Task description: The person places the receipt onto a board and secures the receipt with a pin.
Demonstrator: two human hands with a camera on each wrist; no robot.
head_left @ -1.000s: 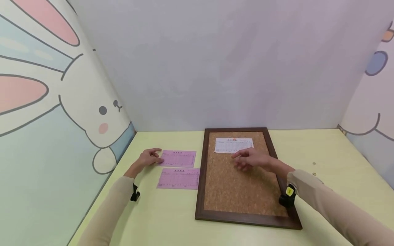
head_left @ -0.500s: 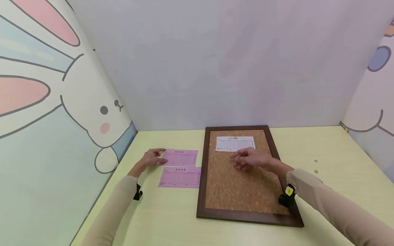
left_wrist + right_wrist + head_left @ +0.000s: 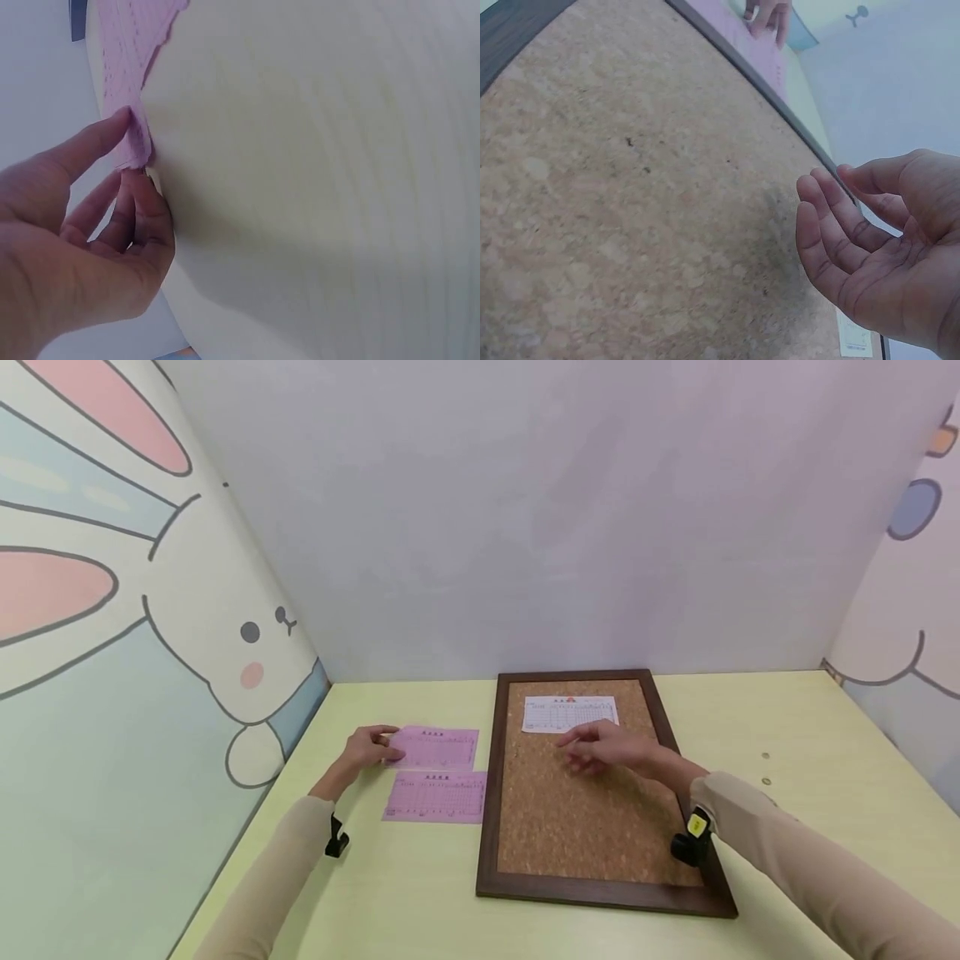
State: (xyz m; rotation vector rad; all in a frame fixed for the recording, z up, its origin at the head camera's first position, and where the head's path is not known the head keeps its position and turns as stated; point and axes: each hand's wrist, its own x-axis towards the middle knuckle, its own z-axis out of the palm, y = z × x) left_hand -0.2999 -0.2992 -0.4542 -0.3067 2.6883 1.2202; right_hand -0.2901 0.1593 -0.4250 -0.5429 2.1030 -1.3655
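Note:
My left hand [image 3: 367, 747] pinches the left edge of the upper pink printed slip [image 3: 441, 750]. The left wrist view shows the thumb on top of this pink paper [image 3: 133, 139] and curled fingers beneath. My right hand [image 3: 606, 746] hovers over the cork board [image 3: 585, 827], fingers loosely bent. In the right wrist view nothing shows in that hand [image 3: 889, 255]. Beyond it, a white printed slip [image 3: 551, 716] lies on the cork, with an orange-red round spot, perhaps a pin [image 3: 571, 700], at its top edge.
A second pink slip [image 3: 437, 797] lies just below the first, against the board's dark brown frame [image 3: 489, 810]. Small brass-coloured pieces [image 3: 766, 781] lie on the pale table [image 3: 817, 735] to the right. Walls stand behind and on both sides, with a rabbit drawing at left.
The left hand has moved slightly onto the upper pink slip and now pinches its edge, whose left side looks a little raised. The right hand has stayed nearly still above the cork.

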